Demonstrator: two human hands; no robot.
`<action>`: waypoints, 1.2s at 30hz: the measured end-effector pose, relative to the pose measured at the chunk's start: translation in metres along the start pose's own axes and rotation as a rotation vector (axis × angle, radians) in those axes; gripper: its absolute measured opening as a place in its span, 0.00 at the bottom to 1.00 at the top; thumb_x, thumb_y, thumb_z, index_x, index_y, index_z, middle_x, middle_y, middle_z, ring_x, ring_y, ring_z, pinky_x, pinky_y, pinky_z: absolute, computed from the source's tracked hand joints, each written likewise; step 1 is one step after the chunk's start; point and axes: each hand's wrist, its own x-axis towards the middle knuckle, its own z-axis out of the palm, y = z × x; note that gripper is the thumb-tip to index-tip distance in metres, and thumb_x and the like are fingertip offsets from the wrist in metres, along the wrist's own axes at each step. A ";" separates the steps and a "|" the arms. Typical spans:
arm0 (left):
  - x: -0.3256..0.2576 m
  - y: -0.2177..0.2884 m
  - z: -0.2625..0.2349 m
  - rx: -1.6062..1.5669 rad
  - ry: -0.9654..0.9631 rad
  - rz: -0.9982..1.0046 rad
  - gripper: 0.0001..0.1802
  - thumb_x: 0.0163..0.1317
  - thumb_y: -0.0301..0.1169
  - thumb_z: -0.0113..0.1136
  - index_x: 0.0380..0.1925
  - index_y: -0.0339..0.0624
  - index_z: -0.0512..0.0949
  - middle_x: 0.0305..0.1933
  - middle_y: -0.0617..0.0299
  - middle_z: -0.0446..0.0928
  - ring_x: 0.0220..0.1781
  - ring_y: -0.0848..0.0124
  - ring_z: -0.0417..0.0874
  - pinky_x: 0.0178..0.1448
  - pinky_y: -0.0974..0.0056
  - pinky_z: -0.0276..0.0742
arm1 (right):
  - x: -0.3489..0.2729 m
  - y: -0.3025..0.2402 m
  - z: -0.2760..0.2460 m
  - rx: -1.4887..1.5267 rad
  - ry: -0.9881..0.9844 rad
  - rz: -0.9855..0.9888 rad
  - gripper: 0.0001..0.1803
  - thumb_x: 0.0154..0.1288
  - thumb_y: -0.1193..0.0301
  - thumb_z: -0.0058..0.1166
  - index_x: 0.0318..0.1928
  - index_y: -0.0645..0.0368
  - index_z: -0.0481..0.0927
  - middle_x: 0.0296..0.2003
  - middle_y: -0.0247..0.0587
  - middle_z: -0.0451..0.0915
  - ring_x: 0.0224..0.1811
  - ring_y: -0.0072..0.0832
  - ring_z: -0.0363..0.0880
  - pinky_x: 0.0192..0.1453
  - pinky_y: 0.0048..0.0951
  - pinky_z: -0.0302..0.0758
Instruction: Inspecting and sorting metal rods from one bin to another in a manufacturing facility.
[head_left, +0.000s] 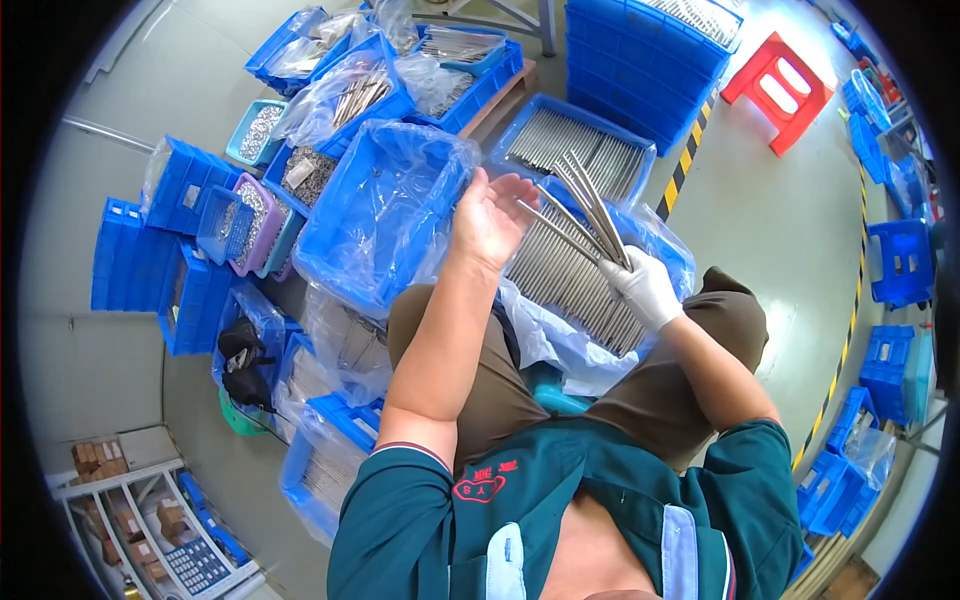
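Observation:
My right hand (642, 288), in a white glove, is closed around several slim metal rods (592, 212). They fan out from the grip toward the upper left. My left hand (490, 218) is bare, palm up with fingers stretched out, close to the tips of the lower rods; whether it touches one is hard to tell. Below the held rods, a plastic-lined blue crate holds many similar rods (572, 275) in rows, between my knees. Left of it stands a blue crate (325, 262) lined with clear plastic, with no rods visible inside.
Beyond the rods lies another blue crate of rods (575, 150), beside a tall blue crate stack (640, 75). More crates and small bins of metal parts (262, 130) crowd the left. A red plastic stool (780, 92) stands past the striped floor tape at upper right.

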 end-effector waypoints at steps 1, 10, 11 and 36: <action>0.000 -0.001 0.003 -0.024 -0.004 0.026 0.27 0.68 0.50 0.41 0.39 0.32 0.71 0.42 0.48 0.74 0.46 0.56 0.75 0.55 0.52 0.72 | 0.000 -0.001 -0.001 0.005 0.001 0.002 0.14 0.62 0.63 0.55 0.34 0.64 0.76 0.17 0.37 0.72 0.19 0.21 0.70 0.27 0.27 0.68; -0.004 -0.009 0.007 -0.039 -0.131 0.080 0.31 0.67 0.52 0.40 0.44 0.29 0.70 0.47 0.44 0.73 0.52 0.52 0.74 0.60 0.50 0.69 | 0.003 0.003 -0.007 -0.095 0.070 -0.025 0.17 0.61 0.60 0.54 0.35 0.65 0.77 0.21 0.45 0.75 0.24 0.31 0.74 0.33 0.31 0.70; -0.004 -0.010 0.009 -0.036 -0.134 0.077 0.31 0.67 0.52 0.40 0.44 0.29 0.70 0.47 0.44 0.73 0.52 0.52 0.74 0.60 0.50 0.69 | 0.004 0.005 -0.006 -0.093 0.074 -0.025 0.17 0.61 0.60 0.54 0.35 0.65 0.77 0.21 0.45 0.75 0.24 0.31 0.74 0.33 0.31 0.70; -0.010 -0.027 0.020 0.434 -0.149 0.158 0.10 0.63 0.31 0.56 0.40 0.37 0.76 0.35 0.56 0.80 0.39 0.66 0.82 0.46 0.61 0.77 | 0.002 -0.002 -0.007 0.080 0.108 0.050 0.17 0.62 0.59 0.53 0.37 0.63 0.77 0.23 0.46 0.76 0.26 0.32 0.76 0.35 0.30 0.71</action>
